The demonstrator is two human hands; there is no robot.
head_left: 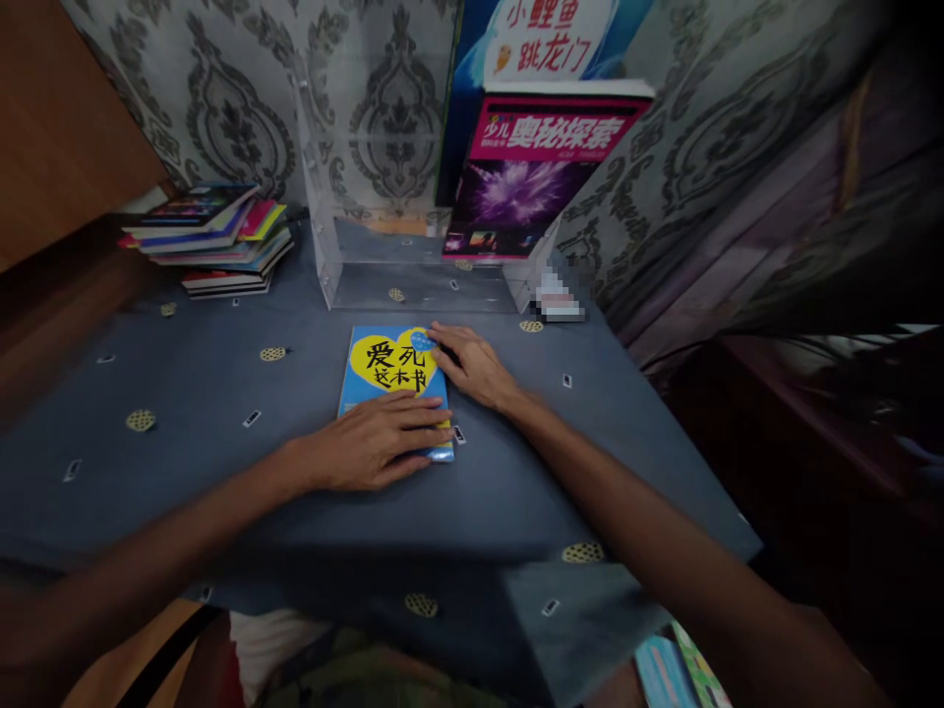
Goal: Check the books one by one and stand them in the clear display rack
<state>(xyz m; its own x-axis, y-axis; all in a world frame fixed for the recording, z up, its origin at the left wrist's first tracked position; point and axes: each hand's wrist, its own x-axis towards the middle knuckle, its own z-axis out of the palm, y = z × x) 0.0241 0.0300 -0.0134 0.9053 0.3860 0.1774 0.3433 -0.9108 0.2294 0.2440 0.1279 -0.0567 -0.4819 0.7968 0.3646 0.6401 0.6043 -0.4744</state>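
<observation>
A small book point(354, 366) with a blue cover and a yellow heart bearing black Chinese writing lies closed on the cloth-covered table point(199, 393). Across its lower half my left hand point(380, 440) rests flat, fingers stretched toward the right and hiding part of the cover. At the book's upper right corner is my right hand point(473, 364), its fingertips touching the edge and its thumb apart from the fingers. Neither hand is closed around anything.
Behind the book stands a clear acrylic rack point(413, 288), with a magenta and purple book point(520, 187) and a larger blue book point(476, 59) upright on its right side. A stack of books point(221, 236) lies at the back left. More books point(668, 669) show below the table's front edge.
</observation>
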